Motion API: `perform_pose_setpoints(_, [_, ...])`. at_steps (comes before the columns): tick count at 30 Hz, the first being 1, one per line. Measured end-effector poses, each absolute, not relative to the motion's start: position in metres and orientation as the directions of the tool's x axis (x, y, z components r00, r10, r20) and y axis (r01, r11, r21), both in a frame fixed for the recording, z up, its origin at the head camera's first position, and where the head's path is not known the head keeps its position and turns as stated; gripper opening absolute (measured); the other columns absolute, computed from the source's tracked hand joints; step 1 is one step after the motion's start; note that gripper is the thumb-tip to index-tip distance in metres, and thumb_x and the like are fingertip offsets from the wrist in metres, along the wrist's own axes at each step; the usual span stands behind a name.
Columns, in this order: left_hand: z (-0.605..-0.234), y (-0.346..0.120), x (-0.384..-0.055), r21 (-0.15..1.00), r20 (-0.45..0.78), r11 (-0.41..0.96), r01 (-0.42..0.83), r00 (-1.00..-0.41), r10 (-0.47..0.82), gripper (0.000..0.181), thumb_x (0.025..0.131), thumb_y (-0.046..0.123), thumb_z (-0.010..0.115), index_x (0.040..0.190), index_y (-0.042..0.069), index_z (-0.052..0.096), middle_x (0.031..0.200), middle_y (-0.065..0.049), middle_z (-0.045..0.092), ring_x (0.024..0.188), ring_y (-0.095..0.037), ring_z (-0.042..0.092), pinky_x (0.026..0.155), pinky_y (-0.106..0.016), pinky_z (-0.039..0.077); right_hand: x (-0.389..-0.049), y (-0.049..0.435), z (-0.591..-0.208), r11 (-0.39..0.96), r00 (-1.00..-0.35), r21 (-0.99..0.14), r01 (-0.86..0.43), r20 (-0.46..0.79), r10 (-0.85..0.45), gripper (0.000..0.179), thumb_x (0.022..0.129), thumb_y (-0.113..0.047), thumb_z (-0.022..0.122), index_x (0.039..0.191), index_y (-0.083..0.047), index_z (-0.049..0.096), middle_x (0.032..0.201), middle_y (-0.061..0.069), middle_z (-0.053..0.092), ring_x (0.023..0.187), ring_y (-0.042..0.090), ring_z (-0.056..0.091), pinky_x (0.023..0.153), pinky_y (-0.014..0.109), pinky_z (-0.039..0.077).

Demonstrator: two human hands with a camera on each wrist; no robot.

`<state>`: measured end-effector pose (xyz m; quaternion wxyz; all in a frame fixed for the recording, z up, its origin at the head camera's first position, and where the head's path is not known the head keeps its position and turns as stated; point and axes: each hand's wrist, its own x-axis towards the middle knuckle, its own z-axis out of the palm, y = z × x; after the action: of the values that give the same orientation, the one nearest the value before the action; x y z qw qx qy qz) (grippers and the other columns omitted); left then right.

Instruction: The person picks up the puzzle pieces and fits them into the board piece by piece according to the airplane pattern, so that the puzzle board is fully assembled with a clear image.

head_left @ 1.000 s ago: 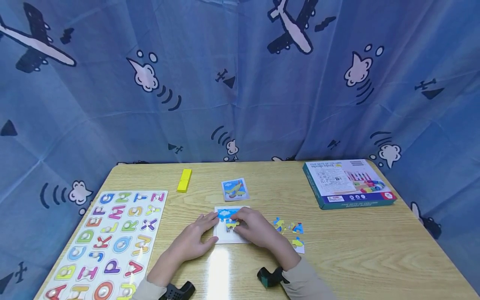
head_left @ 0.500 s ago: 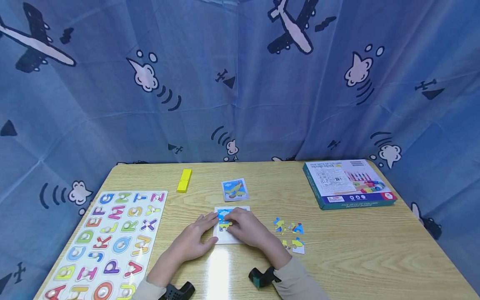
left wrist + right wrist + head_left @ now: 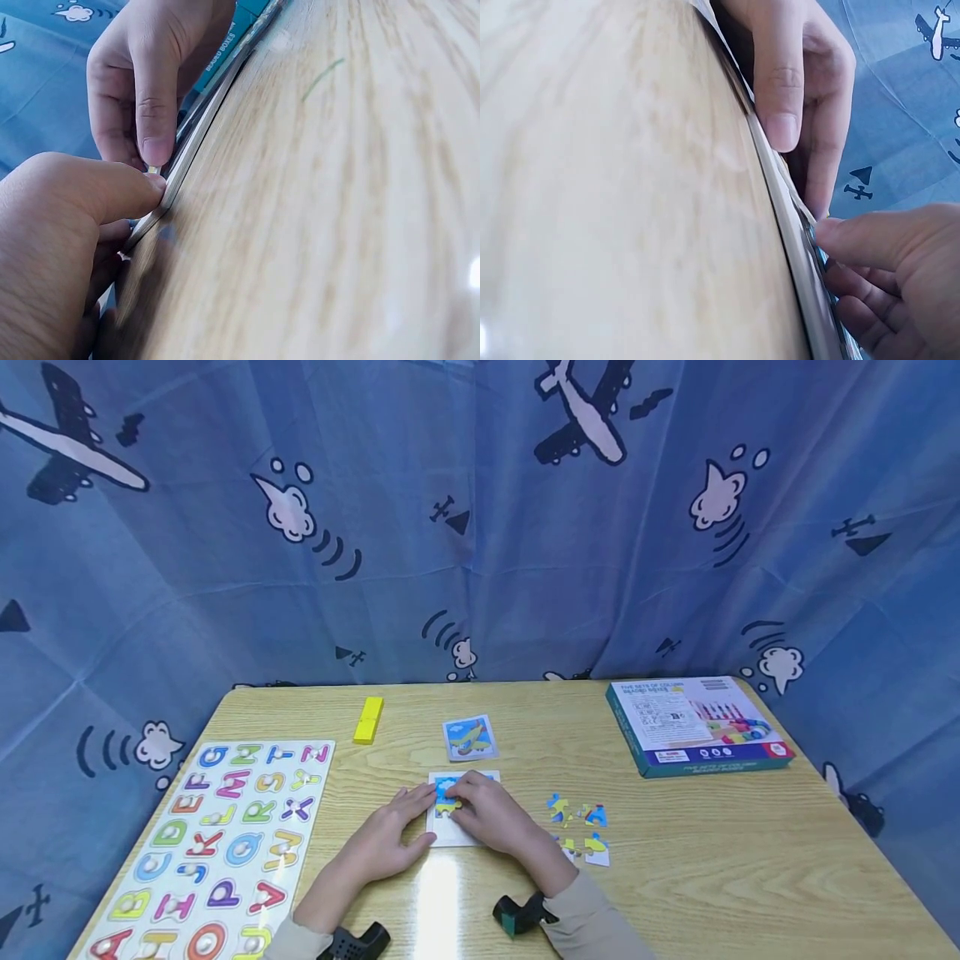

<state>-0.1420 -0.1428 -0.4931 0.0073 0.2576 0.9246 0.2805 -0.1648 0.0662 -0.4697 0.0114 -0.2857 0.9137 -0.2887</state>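
In the head view a white puzzle tray (image 3: pixel 457 837) lies on the table with blue sky-and-cloud puzzle pieces (image 3: pixel 444 784) along its upper part. My right hand (image 3: pixel 491 814) pinches a yellow-and-blue puzzle piece (image 3: pixel 447 807) at the tray's left side, just under the sky part; its fingers cover much of the tray. My left hand (image 3: pixel 393 831) rests at the tray's left edge, fingers extended over the rim and thumb by the lower left corner. Seen from the left wrist, the left thumb (image 3: pixel 127 187) lies against the tray's edge, facing the right hand (image 3: pixel 154 82).
Several loose puzzle pieces (image 3: pixel 596 849) lie right of the tray. Behind it sits a small airplane picture card (image 3: pixel 470 739). A yellow block (image 3: pixel 368 721) is at back left, a letter board (image 3: pixel 217 852) at left, a boxed bead set (image 3: pixel 697 727) at back right.
My right hand has slid slightly left across the tray with the puzzle piece, bringing it up against the sky pieces at the left side. The left hand has stayed put.
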Motion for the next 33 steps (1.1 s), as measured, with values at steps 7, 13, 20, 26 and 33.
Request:
perform_pose_setpoints(7, [-0.4927, -0.1427, -0.1421, 0.517, 0.145, 0.705, 0.485, -0.861, 0.487, 0.057, 0.09, 0.034, 0.062, 0.14, 0.011, 0.048, 0.147, -0.001, 0.043, 0.137, -0.026, 0.039, 0.113, -0.046, 0.034, -0.164, 0.0638, -0.4707, 0.678, -0.84, -0.524, -0.516, 0.151, -0.522, 0.028, 0.089, -0.016, 0.065, 0.115, -0.005, 0.067, 0.107, 0.003, 0.059, 0.081, 0.007, 0.051, 0.07, 0.019, 0.049])
perform_pose_setpoints(13, [-0.4929, -0.1432, -0.1427, 0.514, 0.154, 0.695, 0.503, -0.851, 0.502, 0.054, 0.091, 0.033, 0.061, 0.138, 0.009, 0.051, 0.147, -0.003, 0.044, 0.135, -0.033, 0.04, 0.111, -0.049, 0.037, -0.1625, 0.0634, -0.4708, 0.684, -0.84, -0.511, -0.522, 0.165, -0.517, 0.027, 0.089, -0.016, 0.065, 0.113, -0.005, 0.068, 0.105, 0.002, 0.058, 0.084, 0.009, 0.053, 0.072, 0.02, 0.051])
perform_pose_setpoints(20, [-0.4928, -0.1431, -0.1426, 0.499, 0.139, 0.71, 0.497, -0.855, 0.5, 0.053, 0.091, 0.035, 0.06, 0.138, 0.011, 0.051, 0.148, -0.001, 0.043, 0.136, -0.03, 0.039, 0.112, -0.047, 0.035, -0.1624, 0.0634, -0.4724, 0.683, -0.839, -0.507, -0.526, 0.175, -0.516, 0.026, 0.088, -0.016, 0.066, 0.112, -0.005, 0.068, 0.106, 0.003, 0.057, 0.089, 0.011, 0.054, 0.076, 0.024, 0.052])
perform_pose_setpoints(26, [-0.4909, -0.1422, -0.142, 0.492, 0.123, 0.725, 0.481, -0.863, 0.489, 0.054, 0.091, 0.037, 0.06, 0.139, 0.013, 0.05, 0.148, 0.0, 0.042, 0.135, -0.034, 0.039, 0.111, -0.048, 0.037, -0.1624, 0.0624, -0.4735, 0.691, -0.846, -0.508, -0.515, 0.171, -0.505, 0.027, 0.088, -0.015, 0.066, 0.112, -0.005, 0.067, 0.108, 0.004, 0.057, 0.094, 0.012, 0.056, 0.084, 0.028, 0.053])
perform_pose_setpoints(33, [-0.4902, -0.1415, -0.142, 0.483, 0.117, 0.732, 0.48, -0.864, 0.489, 0.054, 0.091, 0.036, 0.06, 0.139, 0.013, 0.05, 0.149, 0.0, 0.042, 0.135, -0.031, 0.04, 0.112, -0.047, 0.036, -0.1599, 0.0611, -0.4722, 0.719, -0.855, -0.471, -0.511, 0.192, -0.482, 0.025, 0.086, -0.015, 0.068, 0.108, -0.003, 0.068, 0.109, 0.005, 0.058, 0.102, 0.017, 0.056, 0.089, 0.03, 0.053])
